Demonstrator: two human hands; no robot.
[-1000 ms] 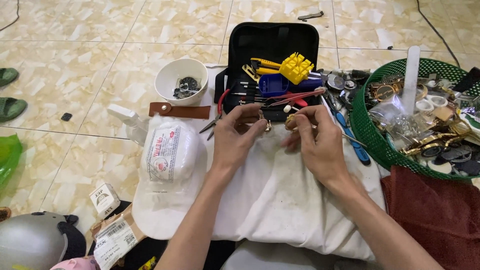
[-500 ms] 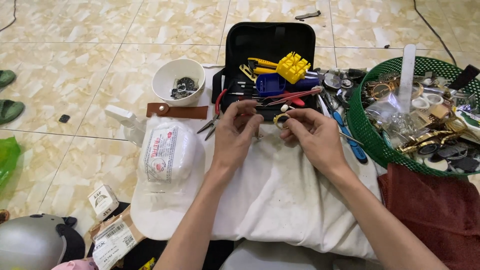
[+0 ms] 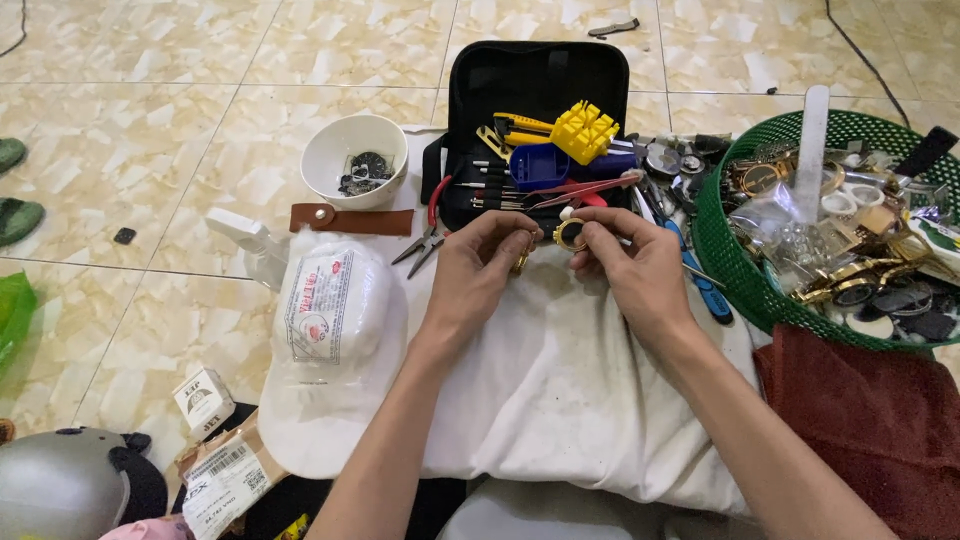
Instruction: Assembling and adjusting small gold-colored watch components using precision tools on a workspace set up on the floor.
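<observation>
Both hands meet over the white cloth [image 3: 560, 400]: right hand [image 3: 635, 270] pinches a gold watch [image 3: 570, 235], left hand [image 3: 480, 275] grips its band just left.

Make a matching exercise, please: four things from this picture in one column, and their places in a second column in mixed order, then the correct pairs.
Things:
1. white bowl
2. gold watch case
3. green basket
4. white cap

Places:
A. at the right edge, full of watch parts
B. left of the left hand
C. between the fingertips of both hands
D. left of the black tool case

Pairs: 1-D, 2-C, 3-A, 4-B
</observation>
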